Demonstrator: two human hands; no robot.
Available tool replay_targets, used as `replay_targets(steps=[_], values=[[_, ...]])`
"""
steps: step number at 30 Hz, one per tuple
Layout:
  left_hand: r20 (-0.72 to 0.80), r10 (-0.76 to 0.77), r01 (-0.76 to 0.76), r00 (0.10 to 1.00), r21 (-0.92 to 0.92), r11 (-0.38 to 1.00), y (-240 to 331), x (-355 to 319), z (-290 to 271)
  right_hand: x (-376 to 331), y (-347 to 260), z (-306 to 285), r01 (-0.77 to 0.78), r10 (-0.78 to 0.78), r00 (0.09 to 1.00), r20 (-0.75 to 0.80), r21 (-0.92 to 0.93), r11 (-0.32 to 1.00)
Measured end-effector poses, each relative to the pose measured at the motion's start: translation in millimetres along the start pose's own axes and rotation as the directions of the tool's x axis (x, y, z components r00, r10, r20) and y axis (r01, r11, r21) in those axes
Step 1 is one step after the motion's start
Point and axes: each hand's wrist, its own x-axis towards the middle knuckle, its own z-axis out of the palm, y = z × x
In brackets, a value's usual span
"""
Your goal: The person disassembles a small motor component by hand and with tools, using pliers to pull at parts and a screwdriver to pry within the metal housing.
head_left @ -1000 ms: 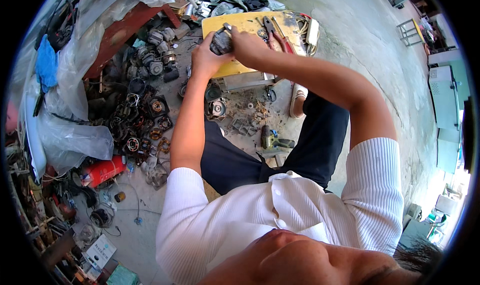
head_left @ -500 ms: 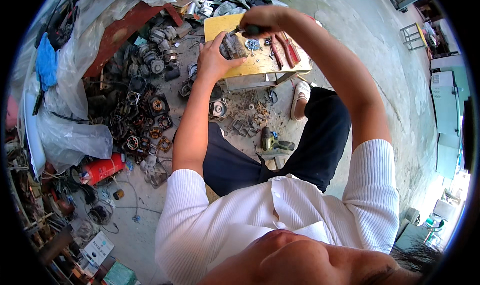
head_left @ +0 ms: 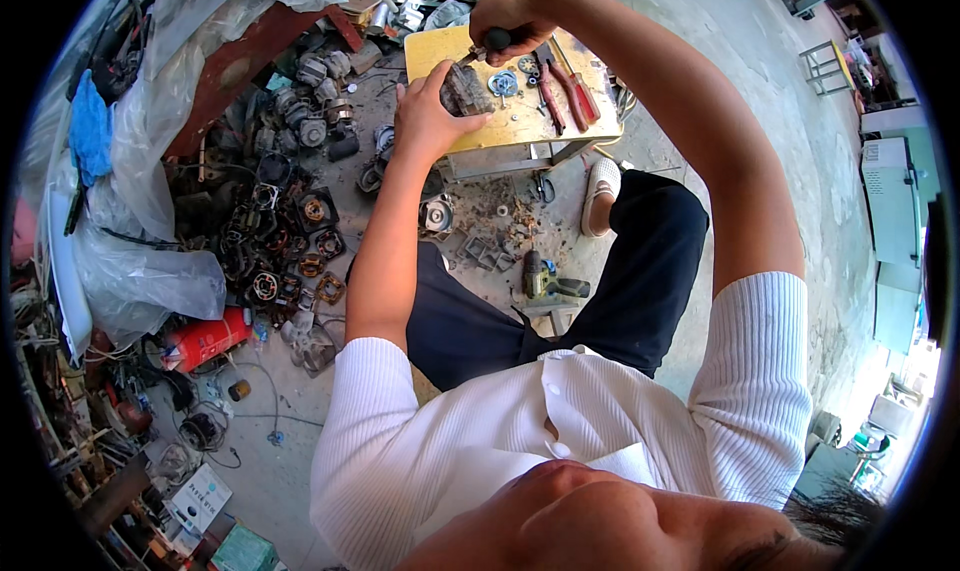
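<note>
Looking down from the head view, a concrete floor (head_left: 760, 91) fills the scene, with clear plastic sheeting (head_left: 140, 271) bunched along the left. Beside it lies a heap of motor stators and metal parts (head_left: 285, 241), and a red cylinder (head_left: 205, 339) sits on the floor below the heap. At the top stands a small yellow surface (head_left: 520, 121). A green cordless drill (head_left: 550, 286) lies on the floor between the person's knees. Red-handled pliers (head_left: 575, 89) rest on the right part of the surface. The left hand (head_left: 430, 121) is wrapped around a dark grey motor part (head_left: 465, 91) resting on the surface. The right hand (head_left: 515, 21) is closed around a black-handled screwdriver (head_left: 485, 49), whose tip touches the top of the motor part.
</note>
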Motion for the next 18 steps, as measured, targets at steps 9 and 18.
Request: replay_targets(steps=[9,18], values=[[-0.029,0.038,-0.038,0.999,0.017,0.999,4,1,5,4,-30,-1,-0.145,0.125,0.989,-0.081,-0.339,0.930],[-0.078,0.078,-0.081,0.994,-0.032,0.996,-4,0,7,-69,16,89,-0.037,-0.309,0.877,-0.368,-0.693,0.720]])
